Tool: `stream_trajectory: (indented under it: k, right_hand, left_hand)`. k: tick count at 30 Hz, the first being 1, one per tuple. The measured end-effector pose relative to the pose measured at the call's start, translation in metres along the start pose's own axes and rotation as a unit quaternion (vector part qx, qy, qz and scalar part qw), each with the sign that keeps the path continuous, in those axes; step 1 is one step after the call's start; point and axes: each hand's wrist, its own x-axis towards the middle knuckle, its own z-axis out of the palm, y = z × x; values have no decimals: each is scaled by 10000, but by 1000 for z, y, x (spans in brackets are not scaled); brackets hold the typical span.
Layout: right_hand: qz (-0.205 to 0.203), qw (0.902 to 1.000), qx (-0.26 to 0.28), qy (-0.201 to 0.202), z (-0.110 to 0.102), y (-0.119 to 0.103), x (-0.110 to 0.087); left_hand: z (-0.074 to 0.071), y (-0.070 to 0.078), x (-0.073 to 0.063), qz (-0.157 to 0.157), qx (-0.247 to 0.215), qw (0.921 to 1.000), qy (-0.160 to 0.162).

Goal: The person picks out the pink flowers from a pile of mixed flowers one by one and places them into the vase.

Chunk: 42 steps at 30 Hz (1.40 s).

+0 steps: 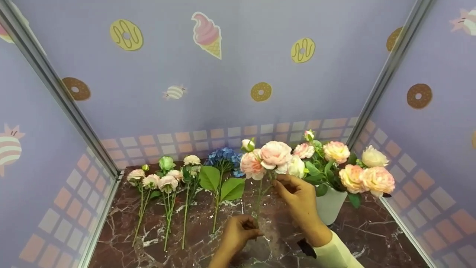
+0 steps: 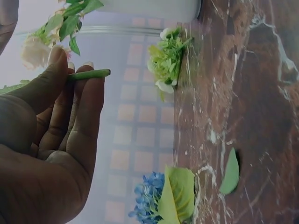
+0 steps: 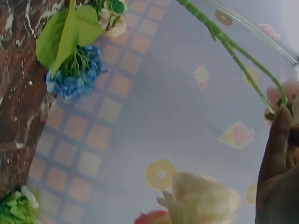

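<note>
A pink peony stem (image 1: 259, 203) with full pink blooms (image 1: 276, 153) stands upright between my two hands. My left hand (image 1: 238, 233) pinches it low down; the cut green end (image 2: 96, 73) pokes out past thumb and fingers in the left wrist view. My right hand (image 1: 300, 201) holds it just beneath the blooms, where the thin branches (image 3: 254, 70) fork in the right wrist view. Right of that hand is a white vase (image 1: 331, 206) filled with pink-yellow peonies (image 1: 377, 179) and green leaves. Part of the vase is hidden behind my right hand and forearm.
A blue hydrangea (image 1: 223, 158) with broad leaves lies on the dark marbled table (image 1: 200, 257). To its left lie several pale pink and cream flower stems (image 1: 168, 182). The left wrist view shows a loose leaf (image 2: 230, 171) and a green-white sprig (image 2: 166, 63).
</note>
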Motion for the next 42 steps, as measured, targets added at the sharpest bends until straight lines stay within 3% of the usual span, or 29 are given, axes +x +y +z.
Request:
stream_trajectory:
  k: [4, 8, 11, 15, 18, 21, 25, 28, 33, 38, 42]
  right_hand:
    - [99, 9997, 160, -166, -9, -10, -1]
    - [-82, 9998, -125, -155, -26, -16, 4]
    - [-17, 9987, -478, 153, -55, -25, 13]
    - [290, 9954, -295, 865, -112, -46, 28]
    - [-282, 9874, -111, 1553, -147, -63, 41]
    - [-1285, 9702, -179, 2045, -168, -77, 51]
    - [-1716, 9515, -626, 2476, -178, -82, 56]
    - [-1467, 9435, -1219, 2709, -180, -77, 53]
    - [-1171, 9305, -2093, 2769, -181, -57, 43]
    - [-1502, 9368, -1707, 2661, -179, -44, 32]
    - [-1679, 9212, -2095, 2816, -173, -46, 29]
  left_hand:
    - [5, 4, 1, 129, -146, 9997, -117]
    - [9, 8, 4, 30, 10, 9999, -146]
    - [10, 8, 7, -330, 110, 9994, -11]
    - [4, -1, 7, -741, -5, 9968, 299]
    - [-3, -6, 6, -802, 13, 9955, 511]
    - [-8, -8, 7, -794, 62, 9947, 654]
    - [-8, -10, 8, -792, 164, 9942, 710]
    - [-6, -12, 6, -791, 186, 9943, 685]
    - [-5, -18, 2, -807, 69, 9944, 678]
    - [-7, -24, -3, -819, 207, 9934, 777]
    - [-11, -26, -4, -815, 298, 9923, 886]
